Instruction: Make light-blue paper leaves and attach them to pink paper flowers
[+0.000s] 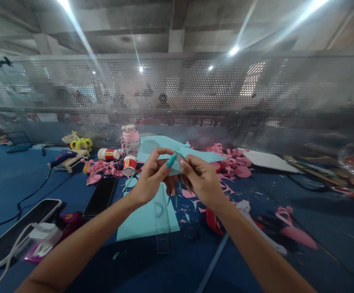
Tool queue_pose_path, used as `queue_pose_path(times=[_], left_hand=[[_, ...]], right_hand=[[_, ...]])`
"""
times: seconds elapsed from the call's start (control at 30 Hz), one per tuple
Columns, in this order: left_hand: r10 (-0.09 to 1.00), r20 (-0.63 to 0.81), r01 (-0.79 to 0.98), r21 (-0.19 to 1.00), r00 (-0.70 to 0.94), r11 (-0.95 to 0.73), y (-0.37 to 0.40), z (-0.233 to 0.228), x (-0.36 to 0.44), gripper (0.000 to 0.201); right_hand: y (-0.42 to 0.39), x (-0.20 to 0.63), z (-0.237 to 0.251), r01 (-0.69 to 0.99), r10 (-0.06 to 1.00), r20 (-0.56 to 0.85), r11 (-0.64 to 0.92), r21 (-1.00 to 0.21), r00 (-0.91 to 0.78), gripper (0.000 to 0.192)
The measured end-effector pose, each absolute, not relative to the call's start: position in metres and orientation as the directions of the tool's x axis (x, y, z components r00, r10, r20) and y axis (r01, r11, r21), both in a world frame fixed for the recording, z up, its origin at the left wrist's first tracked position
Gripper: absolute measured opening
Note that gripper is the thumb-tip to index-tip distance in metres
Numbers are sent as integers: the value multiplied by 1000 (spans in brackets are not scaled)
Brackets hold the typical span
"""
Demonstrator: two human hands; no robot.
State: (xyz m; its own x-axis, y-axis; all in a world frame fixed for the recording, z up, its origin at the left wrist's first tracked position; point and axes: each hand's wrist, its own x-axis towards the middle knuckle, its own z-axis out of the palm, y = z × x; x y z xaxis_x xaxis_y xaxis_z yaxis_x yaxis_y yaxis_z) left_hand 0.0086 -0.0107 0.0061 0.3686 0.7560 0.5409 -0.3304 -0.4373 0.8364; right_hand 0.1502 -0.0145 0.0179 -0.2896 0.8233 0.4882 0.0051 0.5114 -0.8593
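In front of me, above the blue table, my left hand point(152, 176) and my right hand point(201, 178) meet with their fingertips pinched together. Between them is a small teal piece point(172, 160) that looks like craft foam or paper. Its exact shape is blurred and partly covered by the fingers. Thin dark strips hang below the fingers. Under my hands lies a light teal sheet point(146, 221) with a clear plastic ruler point(162, 234) across it. Behind them rests a larger teal sheet point(155, 144).
Pink cut-out scraps point(234, 160) lie around the sheets. At the left are a phone point(100, 197), a white charger point(46, 234), a glue gun point(63, 158), paper cups point(129, 165) and a pink-topped bottle point(130, 140). A perforated metal partition point(170, 87) closes the far side.
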Motion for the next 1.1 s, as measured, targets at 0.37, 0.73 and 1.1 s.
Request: queue_pose_path(times=[0.37, 0.73, 1.1], left_hand=[[608, 585, 207, 608, 536, -767, -3, 14, -21, 20], [594, 641, 367, 468, 486, -804, -7, 14, -21, 15], [521, 661, 437, 309, 540, -845, -6, 12, -21, 40]], right_hand=[[-13, 156, 28, -89, 858, 328, 319, -944, -395, 38], [-17, 153, 26, -101, 836, 375, 367, -925, -400, 38], [-20, 150, 29, -84, 848, 349, 345, -935, -398, 36]])
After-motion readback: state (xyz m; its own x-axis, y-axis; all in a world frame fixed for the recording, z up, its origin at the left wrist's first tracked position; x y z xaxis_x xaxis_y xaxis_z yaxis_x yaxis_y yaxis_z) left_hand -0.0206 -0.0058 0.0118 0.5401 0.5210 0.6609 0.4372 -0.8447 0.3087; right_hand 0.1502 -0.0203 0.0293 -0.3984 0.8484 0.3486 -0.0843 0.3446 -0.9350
